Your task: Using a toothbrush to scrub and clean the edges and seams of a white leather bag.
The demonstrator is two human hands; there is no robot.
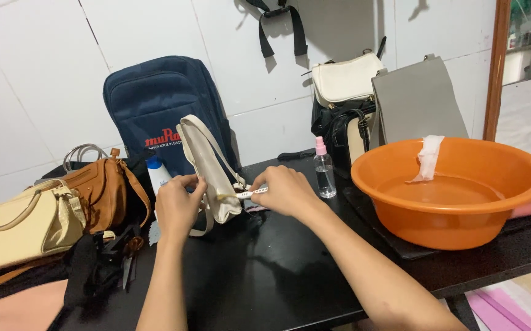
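Pinching cream bag (207, 175): left hand (178, 205) grip closed on its edge, right hand (287, 191) on strap (soft, light; left of orange basin (455, 230)).

Shoulder bag (207, 175) upright mid-table (265, 288), backpack (161, 110) behind; handbags (26, 224) left; spray bottle (324, 168) beside water basin (449, 190) right, cloth (428, 158) on rim.

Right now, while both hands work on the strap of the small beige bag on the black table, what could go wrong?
1. The clear spray bottle with a pink cap stands just behind the right hand; a backward elbow or wrist move might tip it.
2. The orange plastic basin, holding water, sits close by; a bump could splash the small beige bag.
3. The left hand holds the bag upright; letting go may topple it.
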